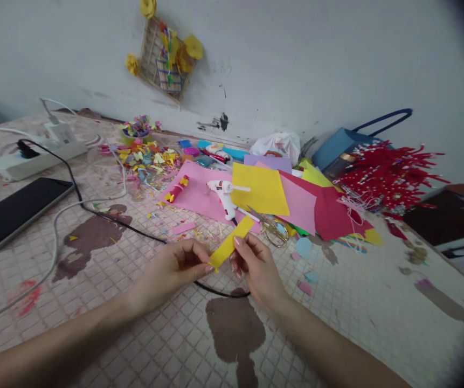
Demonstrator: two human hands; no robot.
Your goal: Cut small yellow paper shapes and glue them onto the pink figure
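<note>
A short yellow strip point(228, 245) is held above the table between my two hands. My left hand point(183, 262) pinches its lower left end between thumb and fingers. With thumb and bent fingers, my right hand point(256, 264) grips the strip's right side. Just beyond the hands, a white glue gun point(224, 198) lies on pink and yellow sheets, and gold-handled scissors point(275, 230) rest to its right. A small red roll with yellow pieces point(177, 189) sits on the pink sheet point(197, 186).
A black cable point(134, 230) runs under my hands. At the left are a phone point(17, 210) and a white power strip point(33, 161). Colourful paper scraps point(149, 159) lie at the back. Red fuzzy stems point(381, 172) and a blue bag point(339, 145) stand at the right.
</note>
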